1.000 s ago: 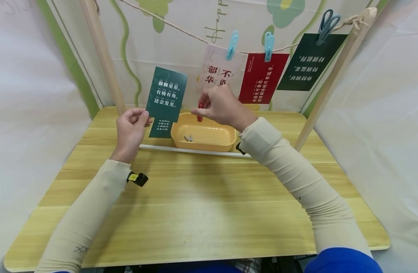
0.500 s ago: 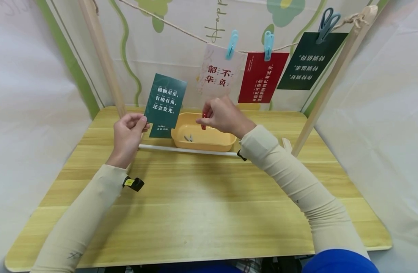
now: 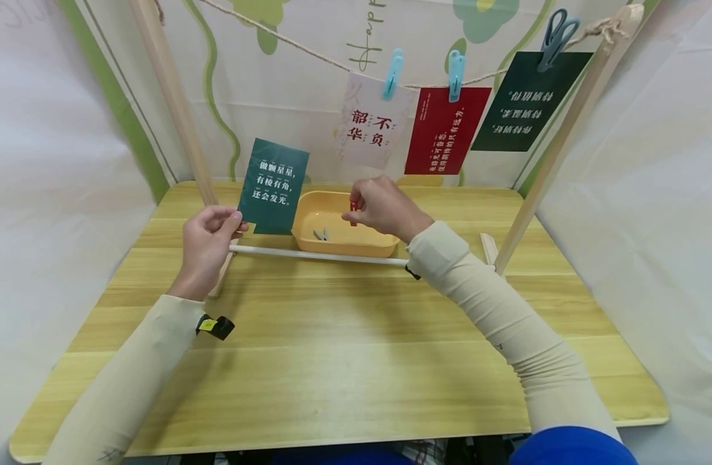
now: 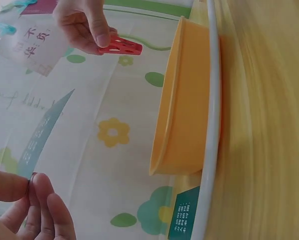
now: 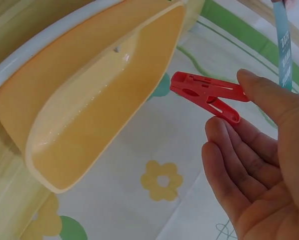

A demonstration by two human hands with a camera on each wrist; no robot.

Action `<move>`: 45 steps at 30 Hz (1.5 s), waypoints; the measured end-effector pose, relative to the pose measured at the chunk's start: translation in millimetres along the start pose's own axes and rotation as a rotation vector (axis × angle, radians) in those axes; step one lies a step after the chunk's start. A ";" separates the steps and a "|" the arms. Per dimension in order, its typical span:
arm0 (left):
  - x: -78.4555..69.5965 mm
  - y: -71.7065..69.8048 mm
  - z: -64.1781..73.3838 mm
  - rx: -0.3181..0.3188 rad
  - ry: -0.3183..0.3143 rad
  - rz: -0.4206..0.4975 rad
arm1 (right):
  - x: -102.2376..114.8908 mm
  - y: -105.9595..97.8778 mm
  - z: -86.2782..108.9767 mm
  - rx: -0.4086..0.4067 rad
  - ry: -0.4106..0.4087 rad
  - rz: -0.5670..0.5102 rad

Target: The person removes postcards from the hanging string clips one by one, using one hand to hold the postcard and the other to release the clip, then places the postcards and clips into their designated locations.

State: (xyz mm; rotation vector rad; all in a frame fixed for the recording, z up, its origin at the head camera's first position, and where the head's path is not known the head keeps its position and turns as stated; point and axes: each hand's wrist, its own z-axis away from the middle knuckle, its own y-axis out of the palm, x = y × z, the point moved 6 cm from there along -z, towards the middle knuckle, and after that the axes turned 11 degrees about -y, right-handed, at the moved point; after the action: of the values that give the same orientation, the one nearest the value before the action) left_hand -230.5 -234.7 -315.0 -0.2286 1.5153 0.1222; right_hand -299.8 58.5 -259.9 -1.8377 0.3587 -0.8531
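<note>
My left hand (image 3: 207, 248) pinches a green card (image 3: 272, 186) with white writing by its lower left edge, holding it up left of the yellow tub. A red clothespin (image 5: 207, 95) is pinched between the thumb and fingers of my right hand (image 3: 387, 208), above the yellow tub (image 3: 347, 247). In the right wrist view the thumb lies on one handle and a finger on the other. A few small grey pieces (image 3: 320, 235) lie in the tub. Behind the held card, a second green card (image 4: 184, 215) shows in the left wrist view, partly hidden by the white bar.
A rope (image 3: 286, 42) runs between two wooden posts. On it hang a pale card (image 3: 370, 123) and a red card (image 3: 446, 132) under light-blue clothespins, and a dark green card (image 3: 527, 106) under a grey-blue one. A white bar (image 3: 315, 255) crosses low in front of the tub.
My left hand has moved down and slightly left with the green card. The right hand has come down and a little right with the red clothespin, uncovering the pale card.
</note>
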 end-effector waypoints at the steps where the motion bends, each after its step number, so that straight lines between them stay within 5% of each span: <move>1: 1.6 -1.5 1.1 0.002 -0.003 -0.006 | -1.7 1.2 0.0 0.001 0.005 0.002; 35: 39.2 -47.8 34.9 0.038 -0.072 -0.312 | -32.0 29.7 1.6 0.064 0.067 0.079; 45: 51.3 -56.5 38.7 0.171 -0.176 -0.315 | -36.5 31.5 -1.1 0.085 0.075 0.108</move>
State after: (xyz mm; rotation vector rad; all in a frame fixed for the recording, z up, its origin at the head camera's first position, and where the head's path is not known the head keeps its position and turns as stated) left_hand -177.5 -284.2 -360.4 -0.3083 1.2897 -0.2317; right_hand -321.8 66.1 -302.1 -1.6955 0.4577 -0.8510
